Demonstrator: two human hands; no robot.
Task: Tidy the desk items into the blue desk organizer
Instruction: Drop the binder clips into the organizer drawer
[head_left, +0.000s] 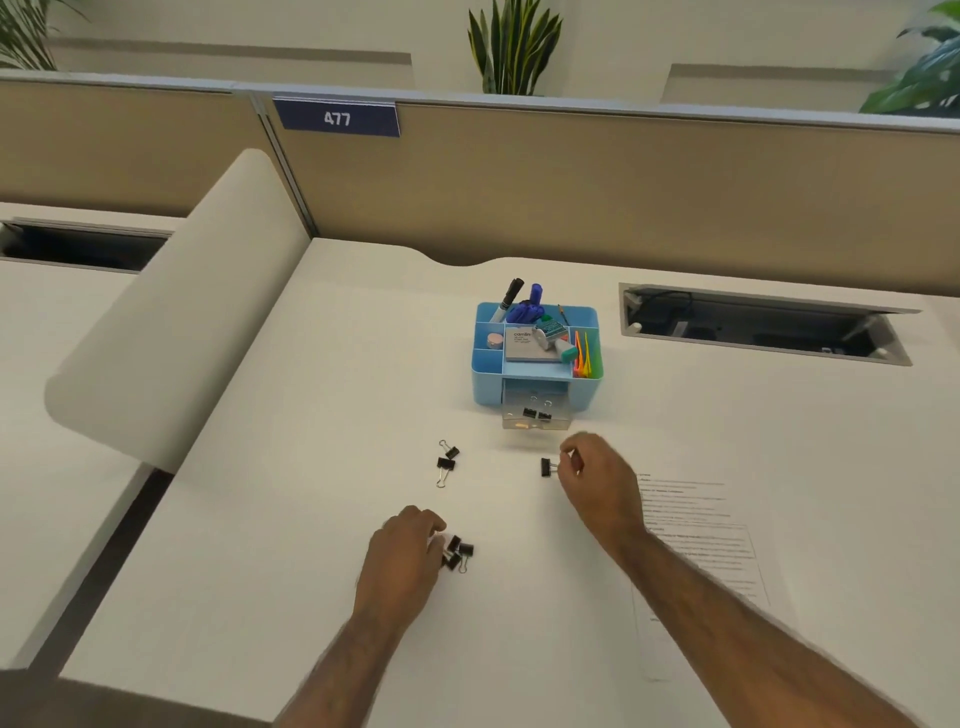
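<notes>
Right hand (587, 475) is pinching one binder clip (545, 467) by its wire handles, near the blue organizer (485, 366).
Clip body is pointing left, long axis lying left-right. Left hand (408, 551) is curling beside three clips (458, 554), grasp unclear. Two loose clips (447, 460) are lying on the desk (311, 519), two drawer clips (536, 414) sitting inside.

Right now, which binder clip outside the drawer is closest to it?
The lone clip the right hand pinches, just before the drawer; the left pair and the cluster at the left hand lie farther off.

Binder clips (445, 464) lie before the organizer (485, 387) (two in its drawer (514, 422)).
</notes>
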